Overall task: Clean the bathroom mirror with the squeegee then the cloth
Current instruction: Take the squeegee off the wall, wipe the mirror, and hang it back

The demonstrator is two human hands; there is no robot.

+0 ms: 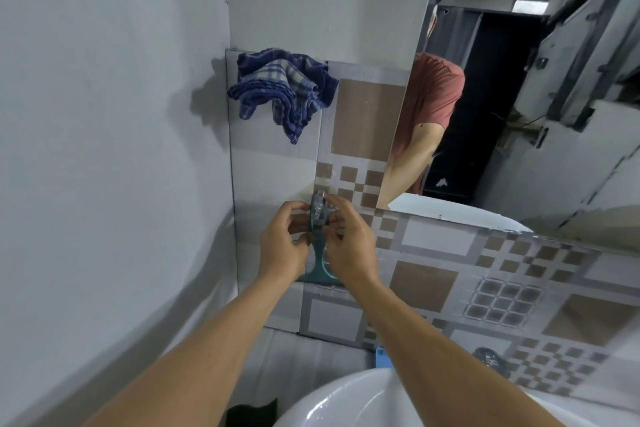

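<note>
Both hands, left hand (pixel 282 246) and right hand (pixel 349 246), fingers curled narrowly around a metal hook (pixel 319 211); teal squeegee (pixel 318 270) hangs below the fingertips.

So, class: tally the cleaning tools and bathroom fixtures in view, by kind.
Cloth: 1
Squeegee: 1
Mirror: 1
Sink: 1
Total: 4

Tiled wall with a cloth and a squeegee hanging on it

The tiled wall (pixel 360 121) carries a blue checked cloth (pixel 280 87), bunched and draped over the top edge of the tiling near the corner. Lower down, a teal squeegee (pixel 318 270) hangs blade-down against the tiles from a metal hook (pixel 319 210).
</note>
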